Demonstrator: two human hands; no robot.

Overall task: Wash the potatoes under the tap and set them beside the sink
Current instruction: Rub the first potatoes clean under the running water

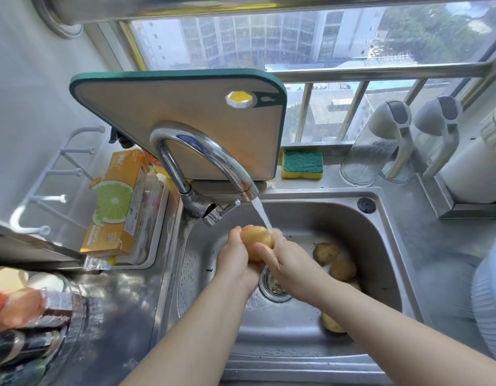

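A yellow-brown potato (pixel 255 238) is held over the steel sink (pixel 391 246) under the running stream from the chrome tap (pixel 202 160). My left hand (pixel 235 257) grips it from the left and below. My right hand (pixel 280 254) wraps it from the right, thumb across its front. Water hits the potato's right top and my right hand. Two more potatoes (pixel 326 252) (pixel 342 270) lie in the basin to the right of the drain (pixel 273 285). Another potato (pixel 332 323) shows partly under my right forearm.
A cutting board (pixel 185 112) leans behind the tap. A sponge (pixel 302 164) lies on the back ledge, with clear jugs (pixel 380 146) to its right. An orange box (pixel 116 207) sits in a tray left of the sink. Bottles (pixel 27 324) stand at the left front, on the steel counter (pixel 436 246).
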